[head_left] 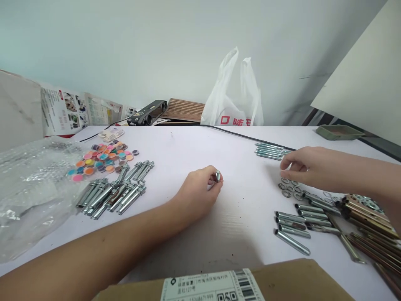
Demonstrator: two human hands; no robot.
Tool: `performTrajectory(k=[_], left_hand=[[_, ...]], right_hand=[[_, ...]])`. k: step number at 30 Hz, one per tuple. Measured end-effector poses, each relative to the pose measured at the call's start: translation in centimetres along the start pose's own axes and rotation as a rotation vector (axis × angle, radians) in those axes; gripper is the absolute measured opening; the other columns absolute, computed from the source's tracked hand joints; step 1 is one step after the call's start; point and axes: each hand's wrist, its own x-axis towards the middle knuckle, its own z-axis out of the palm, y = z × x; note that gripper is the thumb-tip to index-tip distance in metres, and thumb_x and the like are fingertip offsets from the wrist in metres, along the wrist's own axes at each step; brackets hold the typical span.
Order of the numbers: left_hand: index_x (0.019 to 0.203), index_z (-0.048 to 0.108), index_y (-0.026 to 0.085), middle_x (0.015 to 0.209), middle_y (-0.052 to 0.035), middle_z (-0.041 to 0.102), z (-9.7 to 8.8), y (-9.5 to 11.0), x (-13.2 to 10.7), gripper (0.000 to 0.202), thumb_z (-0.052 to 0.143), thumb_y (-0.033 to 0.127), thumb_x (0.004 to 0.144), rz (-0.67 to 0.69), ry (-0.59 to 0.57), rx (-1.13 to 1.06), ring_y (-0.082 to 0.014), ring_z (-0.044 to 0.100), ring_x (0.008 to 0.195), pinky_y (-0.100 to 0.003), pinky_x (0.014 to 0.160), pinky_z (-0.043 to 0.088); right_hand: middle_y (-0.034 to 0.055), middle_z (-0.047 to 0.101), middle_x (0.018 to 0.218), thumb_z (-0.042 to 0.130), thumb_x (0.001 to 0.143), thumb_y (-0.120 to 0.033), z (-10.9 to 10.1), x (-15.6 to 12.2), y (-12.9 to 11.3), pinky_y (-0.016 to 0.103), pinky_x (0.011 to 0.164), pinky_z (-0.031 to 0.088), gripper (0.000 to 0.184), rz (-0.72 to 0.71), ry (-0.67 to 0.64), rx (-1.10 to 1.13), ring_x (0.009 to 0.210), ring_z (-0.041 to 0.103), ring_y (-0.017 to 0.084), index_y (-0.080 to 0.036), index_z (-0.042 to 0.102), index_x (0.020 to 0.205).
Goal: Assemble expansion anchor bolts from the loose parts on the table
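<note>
cardboard box (291, 280), contents hidden; left fingers (209, 170) around a metal piece (218, 176); right fingers (292, 158), grip unclear

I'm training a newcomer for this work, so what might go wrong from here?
The right hand is close to a cluster of loose washers and might scatter them. The metal sleeves lie loose on their sides, so they could roll if brushed. The small metal piece in the left hand might slip loose.
</note>
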Motion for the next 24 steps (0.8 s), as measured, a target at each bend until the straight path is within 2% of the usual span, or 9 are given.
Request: performTrajectory(k=[2, 7, 12, 15, 19, 24], left_hand=[[0.081, 0.060, 0.020, 0.079, 0.0014, 0.065, 0.1, 0.0, 0.1, 0.012, 0.052, 0.029, 0.083, -0.010, -0.003, -0.020, -0.0111, 0.057, 0.071, -0.025, 0.067, 0.045], [0.076, 0.062, 0.021, 0.075, 0.0021, 0.064, 0.3, -0.4, 0.0, 0.016, 0.050, 0.030, 0.082, -0.035, -0.007, -0.035, -0.0120, 0.056, 0.071, -0.025, 0.067, 0.043], [0.072, 0.061, 0.022, 0.064, 0.0043, 0.054, 0.3, -0.8, -0.3, 0.019, 0.049, 0.033, 0.083, -0.021, 0.019, -0.006, -0.0101, 0.046, 0.060, -0.024, 0.057, 0.036], [0.070, 0.060, 0.021, 0.059, 0.0044, 0.049, 0.2, -0.8, -0.2, 0.021, 0.050, 0.035, 0.082, -0.056, 0.005, -0.002, -0.0096, 0.039, 0.053, -0.025, 0.051, 0.032], [0.074, 0.064, 0.022, 0.066, 0.0031, 0.059, 0.1, -0.7, 0.0, 0.018, 0.053, 0.035, 0.079, -0.072, -0.008, -0.013, -0.0115, 0.048, 0.060, -0.025, 0.055, 0.036], [0.076, 0.066, 0.021, 0.071, 0.0017, 0.064, 0.2, -0.6, 0.2, 0.016, 0.055, 0.033, 0.078, -0.059, -0.002, 0.003, -0.0128, 0.053, 0.066, -0.026, 0.062, 0.041]], right_hand=[[0.0048, 0.061, 0.064, 0.054, 0.079, -0.046, 0.3, 0.2, 0.1, 0.032, 0.050, 0.034, 0.027, 0.010, -0.067, -0.010, 0.052, 0.048, 0.017, -0.022, 0.065, 0.086], [0.0058, 0.063, 0.072, 0.056, 0.076, -0.039, 0.7, 0.1, -0.1, 0.032, 0.054, 0.034, 0.022, 0.009, -0.152, 0.068, 0.058, 0.050, 0.018, -0.021, 0.065, 0.084], [0.0038, 0.061, 0.070, 0.059, 0.074, -0.044, 1.1, 0.9, 0.7, 0.031, 0.053, 0.034, 0.023, -0.006, -0.177, 0.134, 0.059, 0.050, 0.019, -0.025, 0.064, 0.086], [0.0042, 0.059, 0.068, 0.060, 0.073, -0.043, 1.3, 1.2, 0.6, 0.030, 0.052, 0.032, 0.021, -0.043, -0.210, 0.141, 0.058, 0.047, 0.018, -0.024, 0.065, 0.081], [0.0038, 0.057, 0.068, 0.056, 0.077, -0.038, 1.5, 1.3, 0.2, 0.029, 0.054, 0.031, 0.020, -0.100, -0.265, 0.133, 0.059, 0.042, 0.015, -0.020, 0.062, 0.073], [0.0013, 0.052, 0.065, 0.056, 0.079, -0.042, 0.8, 0.7, -0.2, 0.027, 0.052, 0.030, 0.024, -0.097, -0.249, 0.075, 0.056, 0.038, 0.012, -0.019, 0.059, 0.070]])
